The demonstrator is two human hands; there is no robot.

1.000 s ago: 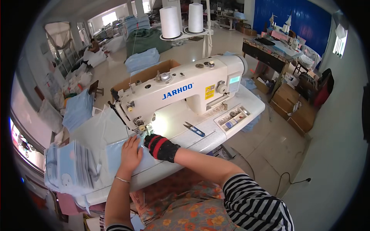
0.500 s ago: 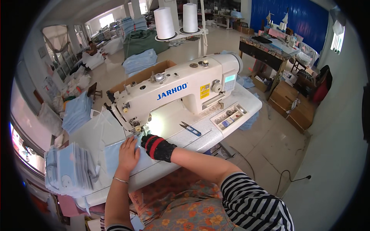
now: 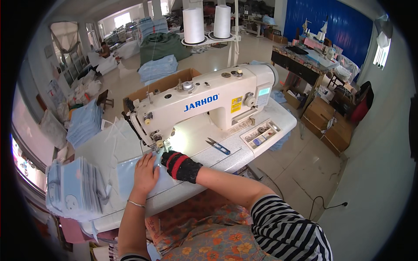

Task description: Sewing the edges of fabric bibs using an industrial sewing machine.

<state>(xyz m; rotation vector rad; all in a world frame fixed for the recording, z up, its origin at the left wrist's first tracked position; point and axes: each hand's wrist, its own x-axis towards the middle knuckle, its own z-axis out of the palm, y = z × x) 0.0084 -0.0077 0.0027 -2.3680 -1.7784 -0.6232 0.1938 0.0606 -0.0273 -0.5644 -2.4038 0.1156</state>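
Note:
A white sewing machine (image 3: 196,93) stands in front of me, its lamp lighting the needle area. Beneath the needle end lies a light blue fabric piece (image 3: 126,172) with a glossy surface. My left hand (image 3: 145,175), bare with a bracelet at the wrist, rests flat on this piece, fingers pointing to the needle. Close to the presser foot, my right hand (image 3: 182,167) wears a black and red glove with its fingers curled together at the fabric's edge. The glove hides the fingertips' exact grip. Blue-handled thread snips (image 3: 218,146) lie on the table to the right.
A stack of light blue printed pieces (image 3: 82,187) sits at the table's left. A parts tray (image 3: 261,137) with bobbins is set into the right side. Two white thread cones (image 3: 193,26) stand behind the machine. Cardboard boxes (image 3: 327,124) occupy the floor at right.
The view has shifted slightly, so the machine appears a little farther right and lower. Both hands keep nearly the same place on the fabric by the needle.

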